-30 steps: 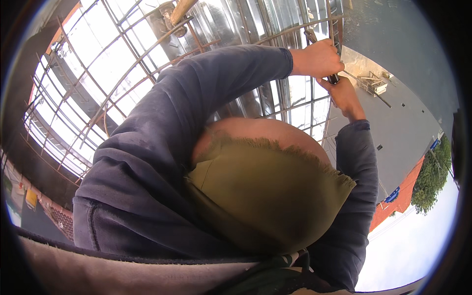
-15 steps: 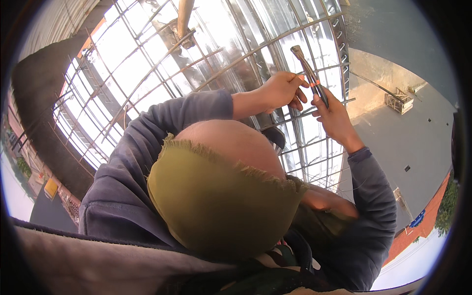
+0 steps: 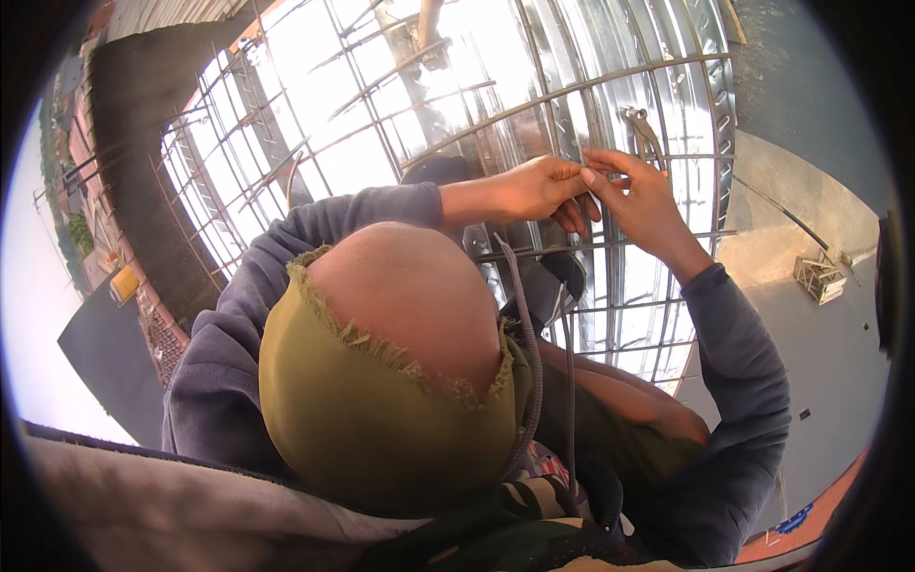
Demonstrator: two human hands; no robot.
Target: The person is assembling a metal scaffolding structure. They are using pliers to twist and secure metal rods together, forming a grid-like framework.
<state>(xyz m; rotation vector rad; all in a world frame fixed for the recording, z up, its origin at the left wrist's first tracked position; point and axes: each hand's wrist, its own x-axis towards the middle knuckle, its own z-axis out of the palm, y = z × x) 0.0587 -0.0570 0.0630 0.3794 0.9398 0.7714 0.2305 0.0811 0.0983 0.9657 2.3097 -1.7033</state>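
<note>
My left hand (image 3: 551, 191) is closed in a pinch, its fingertips meeting those of my right hand above the steel bar grid. Whatever lies between the fingertips is too small to make out. Long-handled metal pincers (image 3: 650, 138) stick out beyond my right hand (image 3: 646, 208), their head pointing away from me. The handles run behind its fingers and are mostly hidden by them. My right thumb and forefinger reach toward the left fingertips. Beneath both hands, thin steel bars (image 3: 572, 88) cross over shiny ribbed metal decking (image 3: 610, 214).
My bent knee (image 3: 405, 276) and frayed olive shorts fill the lower middle. Dark shoes (image 3: 560, 270) rest among the bars. A wooden handle (image 3: 429, 21) stands at the top. Right of the decking edge lies a lower grey floor with a small crate-like frame (image 3: 820, 278). Cords (image 3: 522, 315) dangle beside the knee.
My right hand has turned inward and its fingertips have come to the left hand's. The pincers have slid behind the right fingers. The view has shifted, and dangling cords now show.
</note>
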